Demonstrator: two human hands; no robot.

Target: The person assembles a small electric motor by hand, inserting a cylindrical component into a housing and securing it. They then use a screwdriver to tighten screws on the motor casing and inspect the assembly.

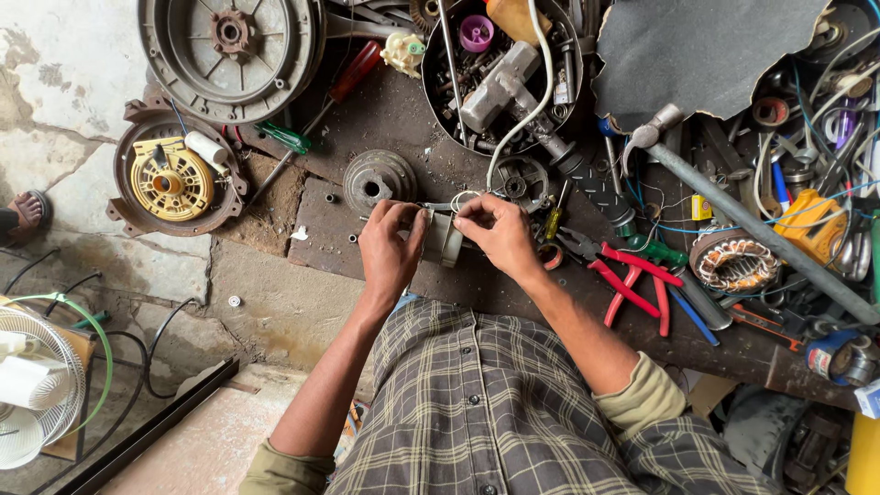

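Both hands point(390, 247) point(495, 234) grip part point(444, 240) near bench edge point(477, 302)

Grooved pulley point(379, 181) just behind the hands, pliers point(632, 280) to their right, fan guard point(38, 385) far left.

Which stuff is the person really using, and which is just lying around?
In use:
left hand
right hand
small grey part held between them

Lying about:
red pliers
hammer
grey pulley
yellow motor housing
red screwdriver
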